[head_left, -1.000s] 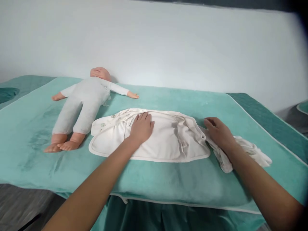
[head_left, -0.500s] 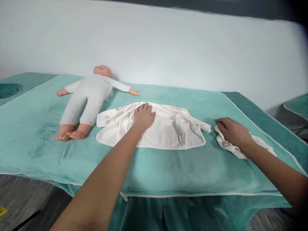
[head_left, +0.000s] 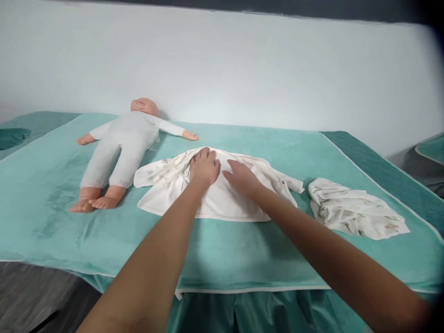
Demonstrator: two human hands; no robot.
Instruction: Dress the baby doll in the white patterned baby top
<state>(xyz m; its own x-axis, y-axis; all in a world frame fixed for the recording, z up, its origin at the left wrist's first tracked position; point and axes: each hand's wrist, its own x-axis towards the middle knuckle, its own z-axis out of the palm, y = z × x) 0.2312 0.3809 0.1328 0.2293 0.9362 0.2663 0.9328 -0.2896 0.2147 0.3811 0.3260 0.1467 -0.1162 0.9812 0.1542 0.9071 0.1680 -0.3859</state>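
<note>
Both hands lie flat, fingers spread and gripping nothing, side by side on the white baby garment (head_left: 222, 196): the left hand (head_left: 204, 167) presses its upper middle and the right hand (head_left: 243, 178) rests just to the right of it, the two nearly touching. The garment is spread out under them on the teal blanket (head_left: 243, 249), its sleeve reaching away to the right of the right hand. Farther right, well apart from the hands, lies a crumpled patterned cloth (head_left: 354, 210), and to the left of the left hand, just beside the garment's edge, a baby doll (head_left: 121, 143) in a grey suit lies on its back
</note>
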